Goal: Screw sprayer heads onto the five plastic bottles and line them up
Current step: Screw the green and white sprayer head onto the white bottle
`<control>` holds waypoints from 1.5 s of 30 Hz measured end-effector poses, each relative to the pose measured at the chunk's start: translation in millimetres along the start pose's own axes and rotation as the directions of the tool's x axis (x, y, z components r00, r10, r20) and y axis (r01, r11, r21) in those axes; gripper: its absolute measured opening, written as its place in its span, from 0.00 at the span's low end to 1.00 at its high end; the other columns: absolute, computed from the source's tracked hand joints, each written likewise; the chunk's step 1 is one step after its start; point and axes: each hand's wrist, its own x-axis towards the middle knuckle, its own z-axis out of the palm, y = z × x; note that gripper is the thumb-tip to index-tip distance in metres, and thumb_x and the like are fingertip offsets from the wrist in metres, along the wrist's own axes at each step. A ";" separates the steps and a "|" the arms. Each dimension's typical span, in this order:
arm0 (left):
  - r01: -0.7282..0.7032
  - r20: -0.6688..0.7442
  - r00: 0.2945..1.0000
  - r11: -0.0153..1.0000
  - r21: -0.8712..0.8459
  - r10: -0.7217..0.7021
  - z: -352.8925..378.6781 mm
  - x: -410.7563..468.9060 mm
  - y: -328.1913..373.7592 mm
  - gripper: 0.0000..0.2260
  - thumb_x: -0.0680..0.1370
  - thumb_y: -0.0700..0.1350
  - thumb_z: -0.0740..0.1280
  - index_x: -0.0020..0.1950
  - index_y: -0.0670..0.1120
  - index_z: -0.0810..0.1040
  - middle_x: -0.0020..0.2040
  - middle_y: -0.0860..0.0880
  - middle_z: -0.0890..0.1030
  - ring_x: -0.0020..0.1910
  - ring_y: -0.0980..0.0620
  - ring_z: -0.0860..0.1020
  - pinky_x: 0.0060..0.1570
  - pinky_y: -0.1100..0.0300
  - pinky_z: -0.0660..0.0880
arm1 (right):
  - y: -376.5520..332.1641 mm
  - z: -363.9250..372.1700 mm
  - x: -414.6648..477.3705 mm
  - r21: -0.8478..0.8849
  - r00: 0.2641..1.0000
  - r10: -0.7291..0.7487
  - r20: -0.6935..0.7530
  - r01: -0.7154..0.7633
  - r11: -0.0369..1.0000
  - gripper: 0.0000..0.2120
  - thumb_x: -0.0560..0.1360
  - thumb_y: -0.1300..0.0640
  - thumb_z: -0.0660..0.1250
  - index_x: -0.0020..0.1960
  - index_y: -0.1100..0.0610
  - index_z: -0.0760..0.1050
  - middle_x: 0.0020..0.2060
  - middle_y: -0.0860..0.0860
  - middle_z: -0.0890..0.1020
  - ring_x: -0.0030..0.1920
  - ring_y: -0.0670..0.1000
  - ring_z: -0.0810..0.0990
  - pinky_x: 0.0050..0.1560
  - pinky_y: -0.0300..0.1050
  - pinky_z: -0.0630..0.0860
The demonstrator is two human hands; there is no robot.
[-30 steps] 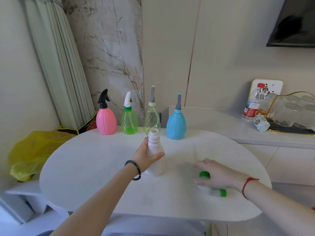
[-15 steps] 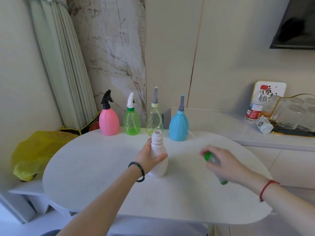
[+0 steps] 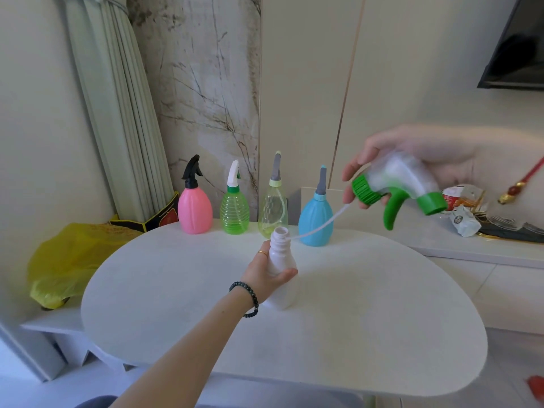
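Note:
My left hand (image 3: 265,273) grips a white bottle (image 3: 281,275) that stands upright on the white oval table (image 3: 338,319), its threaded neck open. My right hand (image 3: 421,154) holds a clear-and-green sprayer head (image 3: 396,187) raised in the air to the right of the bottle. The head's white dip tube (image 3: 321,223) slants down to the left, its tip next to the bottle's mouth. Along the table's far edge stand a pink bottle (image 3: 195,212), a green bottle (image 3: 234,213), a clear yellowish bottle (image 3: 273,213) and a blue bottle (image 3: 315,222), each with a sprayer head on.
A yellow plastic bag (image 3: 67,260) lies left of the table on a low shelf. A folded curtain (image 3: 117,113) hangs at the back left. On the counter to the right are a water bottle (image 3: 452,195), a crumpled wrapper (image 3: 463,220) and a tray of glasses (image 3: 512,228).
My right hand picked the sprayer head up off the table and lifted it up and leftward, so its tube now trails to the white bottle's mouth. My left hand kept hold of the bottle.

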 end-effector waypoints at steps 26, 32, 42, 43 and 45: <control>-0.069 -0.017 0.998 0.998 -0.009 0.069 1.8 0.2 -1.3 0.21 0.69 0.48 0.71 0.55 0.57 0.63 0.48 0.52 0.75 0.49 0.51 0.75 0.49 0.59 0.69 | -26.3 41.5 96.8 -0.711 0.998 0.063 0.029 -0.024 0.703 0.20 0.68 0.67 0.70 0.58 0.66 0.70 0.46 0.65 0.79 0.36 0.56 0.77 0.28 0.40 0.70; -0.079 -0.019 0.997 0.997 -0.008 0.078 1.0 0.2 -1.6 0.23 0.70 0.48 0.71 0.61 0.52 0.64 0.51 0.51 0.76 0.49 0.52 0.75 0.48 0.61 0.70 | 13.3 71.3 123.9 -0.938 0.990 -0.138 0.043 0.087 0.336 0.20 0.67 0.60 0.72 0.55 0.61 0.69 0.55 0.58 0.76 0.54 0.60 0.77 0.49 0.51 0.76; -0.069 -0.016 0.998 0.997 -0.026 0.069 2.6 -1.2 -2.2 0.25 0.69 0.48 0.71 0.63 0.52 0.64 0.55 0.47 0.76 0.52 0.50 0.75 0.53 0.55 0.72 | 8.8 73.1 129.2 -0.976 0.991 -0.093 0.091 0.108 0.191 0.18 0.66 0.61 0.73 0.54 0.59 0.73 0.47 0.55 0.76 0.42 0.53 0.74 0.31 0.42 0.66; -0.073 -0.019 0.997 0.997 -0.024 0.072 2.6 -1.2 -2.2 0.25 0.70 0.48 0.71 0.63 0.51 0.64 0.55 0.47 0.76 0.52 0.49 0.75 0.53 0.55 0.72 | 9.8 73.0 129.2 -0.975 0.991 -0.097 0.089 0.107 0.196 0.16 0.66 0.60 0.73 0.51 0.60 0.73 0.46 0.56 0.77 0.39 0.53 0.74 0.28 0.41 0.65; -0.078 -0.023 0.997 0.997 -0.018 0.078 2.4 -0.8 -2.3 0.25 0.70 0.48 0.71 0.63 0.51 0.64 0.55 0.47 0.76 0.52 0.49 0.75 0.53 0.56 0.72 | 13.6 73.8 130.5 -0.970 0.991 -0.115 0.068 0.093 0.226 0.12 0.65 0.59 0.73 0.44 0.60 0.73 0.39 0.56 0.78 0.35 0.52 0.73 0.25 0.40 0.63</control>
